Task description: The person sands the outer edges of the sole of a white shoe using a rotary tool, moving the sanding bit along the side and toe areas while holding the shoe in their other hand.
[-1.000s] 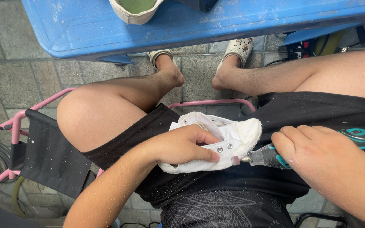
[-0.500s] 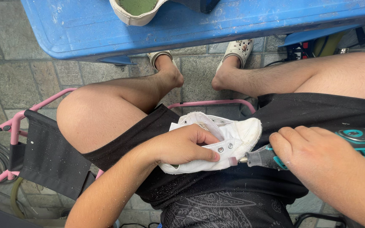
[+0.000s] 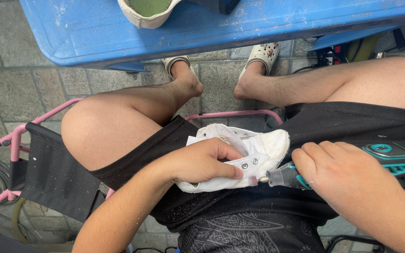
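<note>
The left hand [image 3: 202,161] is closed over a white canvas shoe [image 3: 254,152], fingers wrapped across its upper and the thumb pressing its side wall near the metal eyelets. The right hand [image 3: 348,180] is clenched around the body of a handheld rotary tool [image 3: 284,178], dark grey with teal markings.

Location: the shoe rests on the person's lap, on the black shorts [image 3: 333,124], at about 6 o'clock from the gap between the two knees. The person sits on a pink-framed folding chair [image 3: 38,164].

Orientation: the shoe's long axis runs roughly from 8 o'clock to 2 o'clock. The rounded toe points to about 2 o'clock; the open collar end lies under the left hand. The shoe is tilted onto its side, the eyelet row facing the camera.

Step in hand, as judged: grinding or trimming along the lower edge of the shoe's side. The tool's small tip [image 3: 254,180] sits touching, or just beside, that edge at the shoe's 5 o'clock; contact itself cannot be confirmed. Fine pale dust lies on the shorts below.

Next move, as judged: it calls for a firm left grip to stop the shoe rolling, and a light, steady pass of the tip along the edge, kept clear of the left thumb, which lies just beside it.

Surroundings: a blue table [image 3: 94,37] stands at 12 o'clock, another pale shoe [image 3: 141,18] at its top edge.
</note>
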